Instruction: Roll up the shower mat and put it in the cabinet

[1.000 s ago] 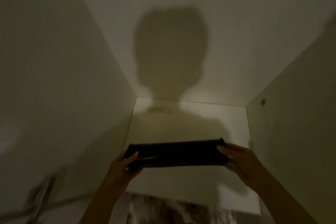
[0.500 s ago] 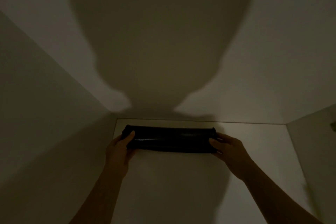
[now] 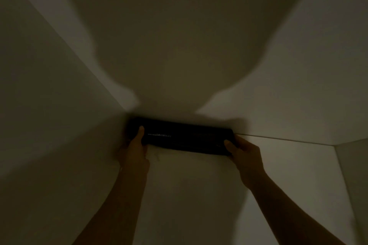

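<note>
We're deep inside the dim cabinet (image 3: 288,165) and the rolled shower mat (image 3: 183,138) lies across its back left corner, a dark tube against the rear wall, its left end by the side panel. Our left hand (image 3: 134,153) is wrapped round the left end, thumb over the top. Our right hand (image 3: 245,155) clasps the right end, fingers curled about it (whether the roll rests fully on the cabinet floor, we cannot tell). Our broad shadow (image 3: 179,45) covers the rear wall.
</note>
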`<state>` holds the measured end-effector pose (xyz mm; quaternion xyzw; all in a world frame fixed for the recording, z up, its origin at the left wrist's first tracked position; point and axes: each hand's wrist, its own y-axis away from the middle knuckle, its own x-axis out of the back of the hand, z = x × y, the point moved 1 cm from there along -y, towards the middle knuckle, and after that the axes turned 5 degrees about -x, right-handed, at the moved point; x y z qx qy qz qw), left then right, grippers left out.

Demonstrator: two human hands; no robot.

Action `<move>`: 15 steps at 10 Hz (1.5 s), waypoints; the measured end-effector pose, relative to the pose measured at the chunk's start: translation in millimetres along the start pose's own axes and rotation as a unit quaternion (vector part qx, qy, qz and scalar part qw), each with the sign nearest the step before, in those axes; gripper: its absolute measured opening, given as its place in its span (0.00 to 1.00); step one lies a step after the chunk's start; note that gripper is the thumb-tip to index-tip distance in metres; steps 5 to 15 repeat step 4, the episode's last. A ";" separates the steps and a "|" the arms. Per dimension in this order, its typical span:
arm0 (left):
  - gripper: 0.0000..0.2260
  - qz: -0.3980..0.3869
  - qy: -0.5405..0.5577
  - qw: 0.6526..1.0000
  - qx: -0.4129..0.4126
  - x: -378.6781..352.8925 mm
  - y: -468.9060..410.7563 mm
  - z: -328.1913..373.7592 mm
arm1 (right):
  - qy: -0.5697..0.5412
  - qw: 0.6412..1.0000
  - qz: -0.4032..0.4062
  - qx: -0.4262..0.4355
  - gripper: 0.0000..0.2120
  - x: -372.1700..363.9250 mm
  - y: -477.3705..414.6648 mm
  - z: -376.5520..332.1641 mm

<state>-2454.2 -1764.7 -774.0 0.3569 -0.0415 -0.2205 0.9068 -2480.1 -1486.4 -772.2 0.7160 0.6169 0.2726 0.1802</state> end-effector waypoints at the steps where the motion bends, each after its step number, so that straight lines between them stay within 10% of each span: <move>1: 0.08 -0.011 -0.067 0.998 0.005 -1.0 -0.4 1.8 | 0.232 0.968 0.074 0.064 0.19 -1.6 -2.1 -7.0; 4: 0.11 -0.091 -0.307 0.941 -0.107 36.2 73.1 -4.8 | 0.411 0.901 0.087 0.102 0.28 40.1 49.4 -40.8; 15: 0.11 -0.091 -0.307 0.941 -0.107 36.2 73.1 -4.8 | 0.411 0.901 0.087 0.102 0.28 40.1 49.4 -40.8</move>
